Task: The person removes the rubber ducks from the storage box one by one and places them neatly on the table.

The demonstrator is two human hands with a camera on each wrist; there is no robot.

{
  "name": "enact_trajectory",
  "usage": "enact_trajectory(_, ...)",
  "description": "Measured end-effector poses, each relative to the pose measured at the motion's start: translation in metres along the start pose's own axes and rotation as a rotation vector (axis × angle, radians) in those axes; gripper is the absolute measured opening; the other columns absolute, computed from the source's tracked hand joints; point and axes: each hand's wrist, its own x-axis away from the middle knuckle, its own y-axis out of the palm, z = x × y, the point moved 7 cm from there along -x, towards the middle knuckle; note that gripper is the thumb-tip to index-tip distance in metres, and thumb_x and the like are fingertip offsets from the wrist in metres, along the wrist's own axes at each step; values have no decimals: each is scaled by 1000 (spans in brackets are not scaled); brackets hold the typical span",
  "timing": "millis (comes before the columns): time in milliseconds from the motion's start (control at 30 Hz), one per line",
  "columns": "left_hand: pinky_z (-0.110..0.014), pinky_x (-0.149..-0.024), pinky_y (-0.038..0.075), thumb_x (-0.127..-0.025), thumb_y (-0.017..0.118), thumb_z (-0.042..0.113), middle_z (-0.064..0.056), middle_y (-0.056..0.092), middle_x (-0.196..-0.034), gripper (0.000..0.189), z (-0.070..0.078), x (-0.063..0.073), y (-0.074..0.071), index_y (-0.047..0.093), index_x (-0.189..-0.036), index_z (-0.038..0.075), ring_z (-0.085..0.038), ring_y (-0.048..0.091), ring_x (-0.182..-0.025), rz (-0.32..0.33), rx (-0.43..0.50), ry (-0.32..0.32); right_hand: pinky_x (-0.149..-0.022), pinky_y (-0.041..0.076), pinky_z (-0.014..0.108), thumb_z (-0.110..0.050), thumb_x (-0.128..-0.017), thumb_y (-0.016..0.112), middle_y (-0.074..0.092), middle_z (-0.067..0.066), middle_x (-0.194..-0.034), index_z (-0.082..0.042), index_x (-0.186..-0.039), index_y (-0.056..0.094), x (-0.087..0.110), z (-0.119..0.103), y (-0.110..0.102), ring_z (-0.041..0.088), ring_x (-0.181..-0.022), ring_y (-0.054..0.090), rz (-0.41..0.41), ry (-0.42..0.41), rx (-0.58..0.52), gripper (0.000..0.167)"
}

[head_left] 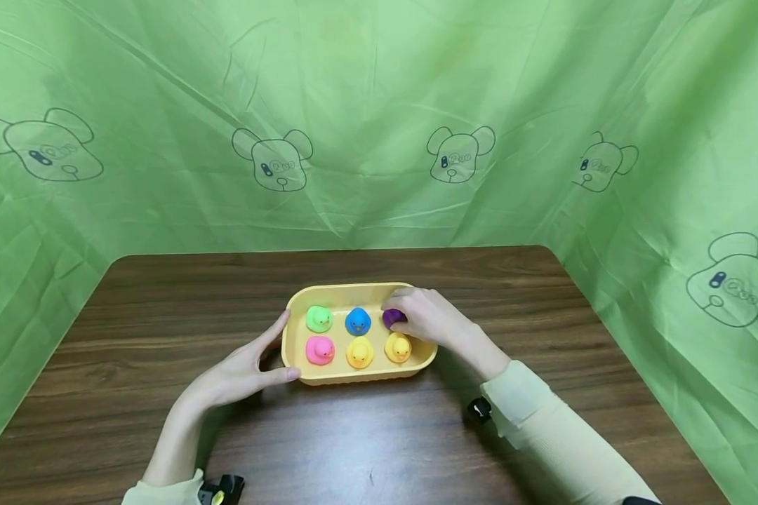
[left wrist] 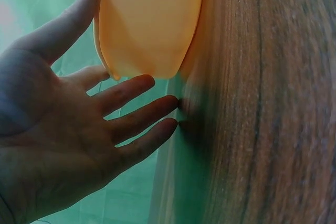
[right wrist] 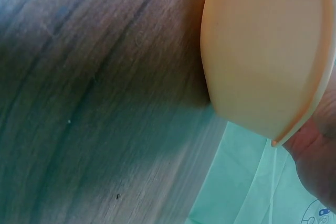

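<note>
A yellow tray (head_left: 354, 381) stands on the table with small rubber ducks in two rows. The back row has a green duck (head_left: 318, 319), a blue duck (head_left: 357, 321) and a purple duck (head_left: 392, 318). In front sit a pink duck (head_left: 320, 349) and two yellow ducks, one in the middle (head_left: 359, 352), one at the right (head_left: 398, 347). My right hand (head_left: 424, 313) reaches over the tray's right end and pinches the purple duck, partly hiding it. At the left end, my left hand (head_left: 243, 368) touches the tray's rim with thumb and fingers spread fairly straight, also seen in the left wrist view.
The dark wood-grain table (head_left: 366, 442) extends around the tray. Green cloth (head_left: 366, 105) printed with bear-head outlines rises behind it and at both sides. In the right wrist view, the tray's outer wall (right wrist: 265, 45) hides most of my right hand.
</note>
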Motion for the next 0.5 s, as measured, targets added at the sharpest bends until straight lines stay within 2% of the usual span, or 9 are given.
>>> enact_trajectory(300, -69, -122, 24, -91, 74, 53, -16, 17, -173, 105, 0, 1, 0, 6, -167, 28, -44, 20, -158, 9, -9, 3, -80, 59, 33, -16, -85, 85, 73, 0, -98, -13, -104, 77, 1, 1, -1, 14, -89, 67, -11, -19, -62, 20)
enact_trajectory(500, -69, -122, 24, -91, 74, 52, -16, 16, -173, 105, 1, 1, 1, 6, -167, 27, -44, 19, -158, 5, -4, -1, -80, 59, 31, -15, -86, 84, 73, 1, -97, -12, -102, 77, 2, 3, 0, 13, -88, 65, -16, -32, -71, 18)
